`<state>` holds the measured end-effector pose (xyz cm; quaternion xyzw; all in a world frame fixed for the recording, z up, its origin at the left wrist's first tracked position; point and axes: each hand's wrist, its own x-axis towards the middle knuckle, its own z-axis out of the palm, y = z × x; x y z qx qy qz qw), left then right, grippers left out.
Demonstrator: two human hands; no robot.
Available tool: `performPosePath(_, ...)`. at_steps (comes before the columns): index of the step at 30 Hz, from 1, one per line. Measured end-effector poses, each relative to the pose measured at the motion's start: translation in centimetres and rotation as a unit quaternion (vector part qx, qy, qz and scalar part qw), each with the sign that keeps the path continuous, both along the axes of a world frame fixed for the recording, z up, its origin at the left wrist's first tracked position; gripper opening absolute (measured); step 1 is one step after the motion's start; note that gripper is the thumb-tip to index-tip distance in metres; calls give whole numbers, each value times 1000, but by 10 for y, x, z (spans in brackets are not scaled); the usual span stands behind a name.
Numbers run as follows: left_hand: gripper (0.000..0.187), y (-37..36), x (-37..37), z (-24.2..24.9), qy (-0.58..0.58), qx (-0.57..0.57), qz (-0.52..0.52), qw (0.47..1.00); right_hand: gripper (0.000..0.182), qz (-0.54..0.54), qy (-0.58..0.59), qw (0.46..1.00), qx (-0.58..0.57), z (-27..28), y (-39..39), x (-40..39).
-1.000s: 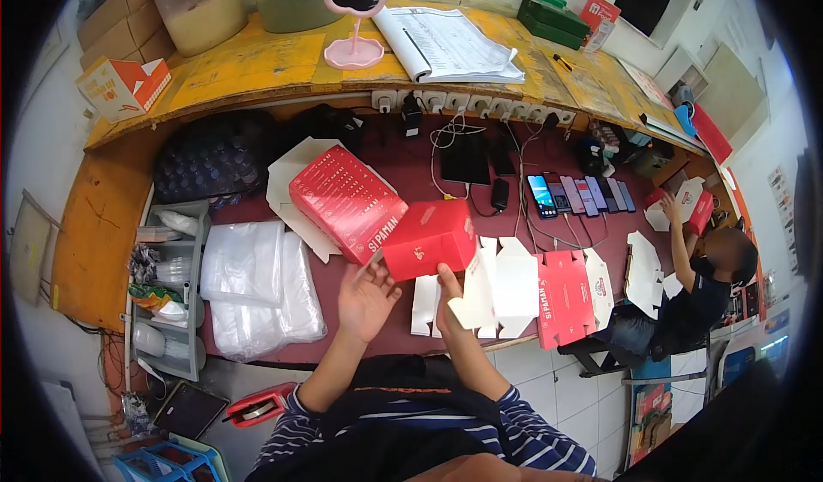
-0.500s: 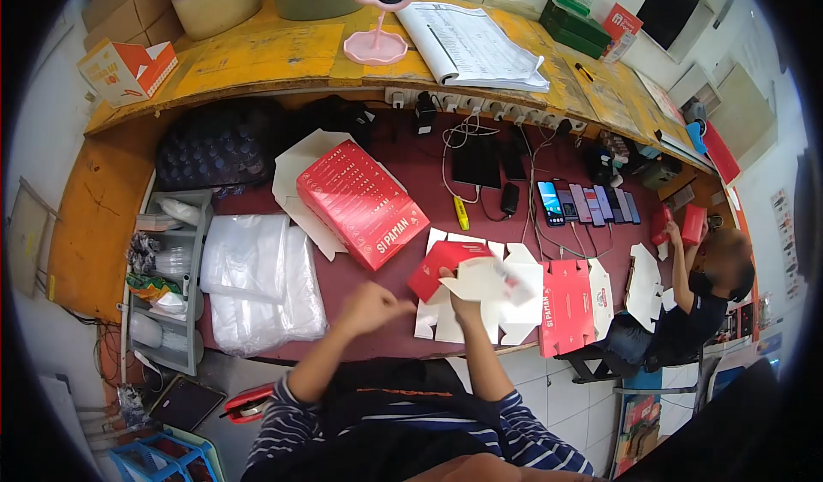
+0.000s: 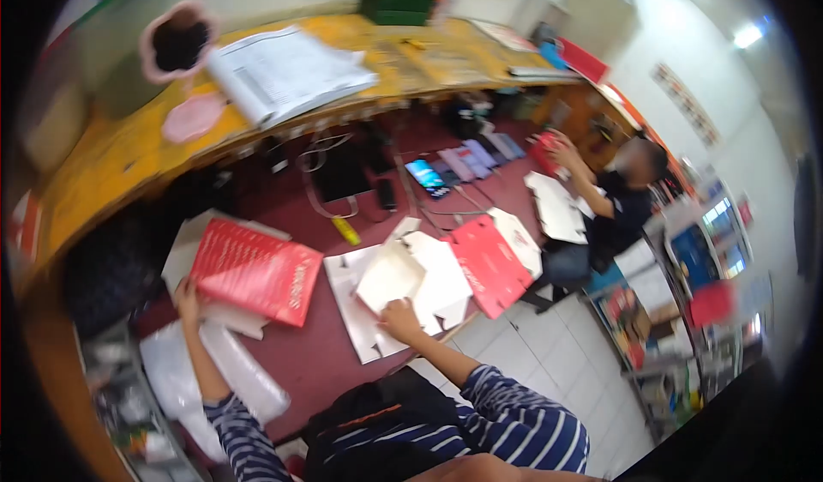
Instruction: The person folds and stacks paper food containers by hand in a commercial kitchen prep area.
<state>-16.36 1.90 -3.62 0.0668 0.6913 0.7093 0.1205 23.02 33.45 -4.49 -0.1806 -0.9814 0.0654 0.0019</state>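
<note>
My left hand (image 3: pixel 189 300) is at the left edge of a stack of flat red cardboard boxes (image 3: pixel 257 268). Motion smears its fingers, so whether they grip the edge cannot be told. My right hand (image 3: pixel 400 319) is closed on the near edge of a partly folded box (image 3: pixel 390 274), its pale inside facing up. Beneath that box lie unfolded white box sheets (image 3: pixel 441 276). To their right is a flat red box sheet (image 3: pixel 489 263).
Clear plastic bags (image 3: pixel 240 375) lie near my left forearm. Behind the boxes are a yellow highlighter (image 3: pixel 346 231), cables and several phones (image 3: pixel 427 178). Another person (image 3: pixel 621 195) sits at the right, hands on a red box. A shelf (image 3: pixel 300 109) overhangs the table's back.
My view has swung to the right. My left hand has moved out to the red stack. My right hand has lowered the box onto the white sheets, its pale inside now facing up.
</note>
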Motion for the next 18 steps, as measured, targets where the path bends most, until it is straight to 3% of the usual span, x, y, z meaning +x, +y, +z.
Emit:
performPosePath(1, 23, 4, 14, 22, 4, -39, 4, 999, 16, -9, 13, 1000, -11, 4, -2, 2)
performPosePath(3, 20, 8, 36, 47, 102, -58, -26, 993, 14, 1, 12, 1000, -6, 4, 1, 4)
performPosePath(7, 18, 36, 117, 123, 171, -54, -32, 983, 16, -33, 49, 998, -11, 39, 4, -6)
performPosePath(9, 16, 47, 158, 150, 372, -174, 36, 911, 16, -37, 103, 994, -13, 70, 6, -19)
performPosePath(12, 17, 47, 206, 147, 532, -251, 18, 808, 19, -3, 196, 978, -70, 153, -6, -37)
performPosePath(14, 17, 49, 239, 156, 475, -291, 13, 830, 20, 91, 281, 953, -73, 202, -22, -45)
performPosePath(18, 22, 44, 263, 170, 411, -289, -7, 865, 22, 260, 185, 936, -147, 292, -73, -46)
